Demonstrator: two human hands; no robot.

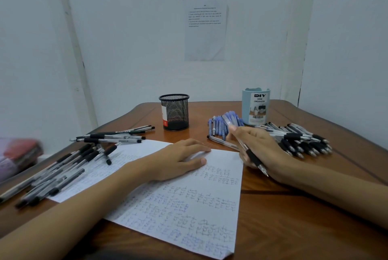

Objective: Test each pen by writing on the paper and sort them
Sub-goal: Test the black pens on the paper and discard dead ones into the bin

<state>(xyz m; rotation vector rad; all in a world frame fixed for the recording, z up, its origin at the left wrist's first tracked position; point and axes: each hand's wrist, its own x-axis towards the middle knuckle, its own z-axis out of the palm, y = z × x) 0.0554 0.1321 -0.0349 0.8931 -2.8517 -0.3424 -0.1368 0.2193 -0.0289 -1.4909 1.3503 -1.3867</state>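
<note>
- The fingers of the right hand are curled around a clear pen with a black grip, pinching its barrel. Its tip points back toward the person, just off the paper's right edge.
- The left hand lies flat on the paper, its fingers straight and close together near the sheet's far edge.
- The paper, white and covered with rows of small blue and black scribbles, lies at an angle in the middle of the brown wooden desk.
- A single pen lies on the desk just beyond the right hand — behind it is a cluster of blue pens.
- A heap of black-gripped pens sits to the right of the right hand.
- A left pile of pens overlaps the paper's left corner, with a smaller bunch beyond it.
- A black mesh cup and a pale blue desk organizer stand at the desk's far side.
- A printed sheet hangs on the white wall.
</note>
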